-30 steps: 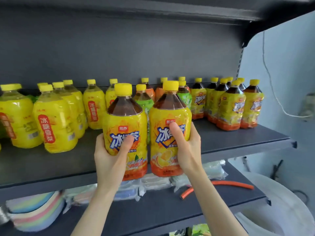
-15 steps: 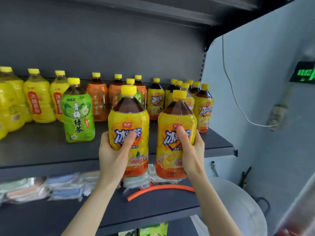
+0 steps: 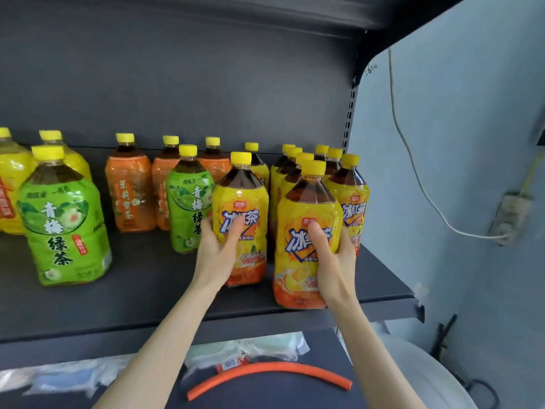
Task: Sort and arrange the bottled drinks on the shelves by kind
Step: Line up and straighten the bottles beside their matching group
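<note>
Shelf (image 3: 141, 296): bare strip along its front edge, left of centre. Iced-tea group (image 3: 352, 199) packed at its right rear. Left hand (image 3: 216, 249) grasps the left iced-tea bottle (image 3: 240, 199) mid-shelf. Right hand (image 3: 334, 261) grasps the right iced-tea bottle (image 3: 305, 214) at the shelf's front edge.

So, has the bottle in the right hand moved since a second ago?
Yes. The bottle in the right hand went rightward along the shelf, up to the iced tea group at its right end.
</note>
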{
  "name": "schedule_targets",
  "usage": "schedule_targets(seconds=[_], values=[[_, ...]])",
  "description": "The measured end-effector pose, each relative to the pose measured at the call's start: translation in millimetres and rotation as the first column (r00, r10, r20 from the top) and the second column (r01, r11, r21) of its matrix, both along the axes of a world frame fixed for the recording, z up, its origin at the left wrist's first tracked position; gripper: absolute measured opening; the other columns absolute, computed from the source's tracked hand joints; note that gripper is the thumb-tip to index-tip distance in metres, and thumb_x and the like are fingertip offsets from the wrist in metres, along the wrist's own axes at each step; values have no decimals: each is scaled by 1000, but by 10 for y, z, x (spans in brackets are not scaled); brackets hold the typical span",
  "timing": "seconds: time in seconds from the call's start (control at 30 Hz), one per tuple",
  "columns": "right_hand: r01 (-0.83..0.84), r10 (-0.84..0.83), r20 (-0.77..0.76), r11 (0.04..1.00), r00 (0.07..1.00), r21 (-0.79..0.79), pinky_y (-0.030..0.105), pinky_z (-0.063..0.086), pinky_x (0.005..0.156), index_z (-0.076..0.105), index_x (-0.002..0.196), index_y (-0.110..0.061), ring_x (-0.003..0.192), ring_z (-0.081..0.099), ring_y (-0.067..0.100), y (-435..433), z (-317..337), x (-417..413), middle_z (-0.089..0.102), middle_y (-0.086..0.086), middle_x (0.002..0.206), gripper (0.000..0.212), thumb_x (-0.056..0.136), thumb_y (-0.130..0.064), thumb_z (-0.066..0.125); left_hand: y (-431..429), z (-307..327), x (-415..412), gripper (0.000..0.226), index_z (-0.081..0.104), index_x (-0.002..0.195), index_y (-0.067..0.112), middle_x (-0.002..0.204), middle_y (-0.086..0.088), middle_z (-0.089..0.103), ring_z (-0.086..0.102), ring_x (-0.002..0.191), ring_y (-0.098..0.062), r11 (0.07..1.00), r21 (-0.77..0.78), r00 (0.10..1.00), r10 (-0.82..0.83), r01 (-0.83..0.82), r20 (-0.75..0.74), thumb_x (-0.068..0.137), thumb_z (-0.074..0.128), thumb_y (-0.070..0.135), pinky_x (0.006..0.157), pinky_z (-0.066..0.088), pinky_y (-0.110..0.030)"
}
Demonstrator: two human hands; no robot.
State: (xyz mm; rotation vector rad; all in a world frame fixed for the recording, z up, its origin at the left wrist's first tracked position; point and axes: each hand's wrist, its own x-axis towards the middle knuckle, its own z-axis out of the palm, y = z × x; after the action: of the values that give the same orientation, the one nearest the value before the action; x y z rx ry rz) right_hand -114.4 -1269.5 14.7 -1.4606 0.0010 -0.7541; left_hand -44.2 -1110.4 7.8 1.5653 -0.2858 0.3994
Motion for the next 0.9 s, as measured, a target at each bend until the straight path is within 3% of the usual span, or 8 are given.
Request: schedule_targets(seconds=[0.1,0.17,0.33,0.47,0.63,0.73,0.83,0.9], values=[[-54,54,-6,998,999,-26,23,57,71,56,103,-36,86,70,2,-87,-37,40,71,-21,90,51,60,-61,66,-153,-12,144,57,30,136,15,113,11,54,52,95,9,999,40,999,-32,33,-21,90,52,40,71,41,-7],[-88,87,-17,995,996,-37,19,56,67,52,102,-37,85,69,-2,-151,-48,59,69,-28,87,46,64,-56,69,-243,20,209,59,26,138,13,116,7,52,54,101,-1,997,62,998,-40,43,-55,91,51,38,70,42,-8],[-122,120,-30,990,992,-77,14,52,65,45,115,-27,83,65,-10,-214,-71,67,66,-33,83,51,71,-47,64,-199,26,160,74,23,146,20,139,7,43,43,125,-10,994,81,983,-64,79,-173,86,43,58,99,35,-26],[-131,129,-31,988,991,-76,3,45,60,44,113,-25,76,60,-19,-175,-51,31,62,-24,85,48,77,-43,68,-116,-19,-281,50,44,133,18,125,14,52,48,110,6,996,38,997,78,-77,-21,92,43,46,86,34,-8],[-166,162,-39,979,986,-119,18,53,79,50,114,-31,96,63,-1,62,-45,67,64,-11,107,41,80,-48,67,-14,-109,-578,35,50,119,39,119,20,58,52,112,9,993,73,993,-94,89,68,87,56,50,87,43,-11],[-84,65,-72,953,995,-290,30,38,100,52,117,-19,117,44,15,262,-57,149,51,2,121,70,70,-71,51,95,-153,-561,61,46,132,29,127,12,58,52,119,-1,984,115,987,-144,135,72,77,59,52,93,47,-24],[-25,-13,-97,926,995,-376,31,30,103,48,124,-9,120,34,19,413,-56,203,44,7,125,89,67,-76,38,214,-191,-494,64,41,139,25,130,13,57,51,121,-5,975,170,985,-156,143,69,82,63,46,99,46,-36],[-26,-17,-111,925,994,-380,33,33,104,46,128,-9,120,39,19,468,-54,236,47,7,127,92,68,-78,40,270,-196,-431,62,40,140,25,130,12,56,52,119,-3,972,174,984,-168,155,60,84,63,40,99,46,-34]])
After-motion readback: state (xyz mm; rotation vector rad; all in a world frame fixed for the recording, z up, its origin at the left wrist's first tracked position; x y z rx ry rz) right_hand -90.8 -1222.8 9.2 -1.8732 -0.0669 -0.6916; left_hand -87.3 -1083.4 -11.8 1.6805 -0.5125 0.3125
